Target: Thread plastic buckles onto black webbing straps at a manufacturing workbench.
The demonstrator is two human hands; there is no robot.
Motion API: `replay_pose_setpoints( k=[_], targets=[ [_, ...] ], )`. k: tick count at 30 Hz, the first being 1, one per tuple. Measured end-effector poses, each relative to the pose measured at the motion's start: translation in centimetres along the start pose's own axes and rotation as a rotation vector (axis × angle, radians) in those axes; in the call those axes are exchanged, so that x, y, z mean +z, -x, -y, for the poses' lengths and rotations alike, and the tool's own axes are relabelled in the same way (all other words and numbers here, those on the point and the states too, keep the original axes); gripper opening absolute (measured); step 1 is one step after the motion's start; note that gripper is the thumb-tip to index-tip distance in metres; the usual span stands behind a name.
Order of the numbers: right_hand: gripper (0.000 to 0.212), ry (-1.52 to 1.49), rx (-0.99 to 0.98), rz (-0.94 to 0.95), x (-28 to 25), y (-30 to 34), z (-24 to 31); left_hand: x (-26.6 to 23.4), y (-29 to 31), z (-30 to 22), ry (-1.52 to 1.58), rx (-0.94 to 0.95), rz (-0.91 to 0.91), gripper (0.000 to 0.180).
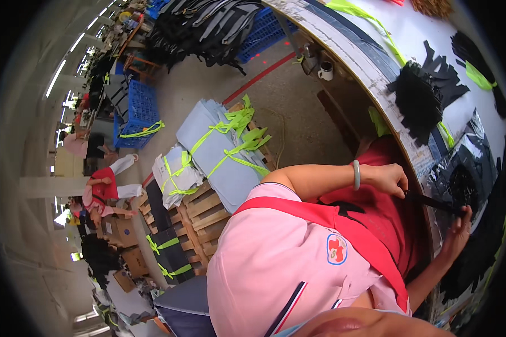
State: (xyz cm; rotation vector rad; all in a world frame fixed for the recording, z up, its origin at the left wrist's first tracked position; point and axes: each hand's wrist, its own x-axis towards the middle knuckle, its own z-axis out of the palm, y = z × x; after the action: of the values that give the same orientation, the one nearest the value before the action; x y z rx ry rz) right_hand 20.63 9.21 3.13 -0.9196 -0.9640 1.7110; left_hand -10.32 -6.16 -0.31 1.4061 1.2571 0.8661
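A narrow black strip (434, 203) is stretched between my two hands, close to the worktable's edge. My left hand (387, 178), with a pale bangle at the wrist, pinches one end between thumb and fingers. The opposite end is between the fingertips of my right hand (459, 231), whose other fingers are partly raised. Just past the strip lies shiny black plastic (461, 174) with dark pieces in it. Farther up the table are bundles of black strips (419, 104), and a bright yellow-green tie (446, 135) lies beside them.
The white worktable (371, 62) curves along my right. On my left, wooden pallets (202, 210) carry stacked grey-blue sheets (208, 146) tied with yellow-green strips. Blue crates (143, 106) and a heap of dark pieces (202, 33) stand farther off. Another person (109, 185) in red and pink is at the left.
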Motion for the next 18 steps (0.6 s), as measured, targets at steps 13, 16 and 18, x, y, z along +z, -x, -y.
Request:
replay_pose_setpoints(
  k=[13, 16, 18],
  targets=[
    [0.027, 0.373, 0.046, 0.254, 1.6, -4.7, 4.1, -6.0, 3.2, 2.4, -0.138, -0.03, -0.481, 0.022],
    [0.025, 0.578, 0.179, 0.457, 9.8, -0.2, -0.6, -5.9, 2.9, -0.8, 0.078, -0.013, -0.466, 0.023],
    [0.016, 0.558, 0.16, 0.485, 13.8, 2.9, -2.8, -4.9, 1.8, -1.7, 0.144, 0.077, -0.423, 0.024]
  ],
)
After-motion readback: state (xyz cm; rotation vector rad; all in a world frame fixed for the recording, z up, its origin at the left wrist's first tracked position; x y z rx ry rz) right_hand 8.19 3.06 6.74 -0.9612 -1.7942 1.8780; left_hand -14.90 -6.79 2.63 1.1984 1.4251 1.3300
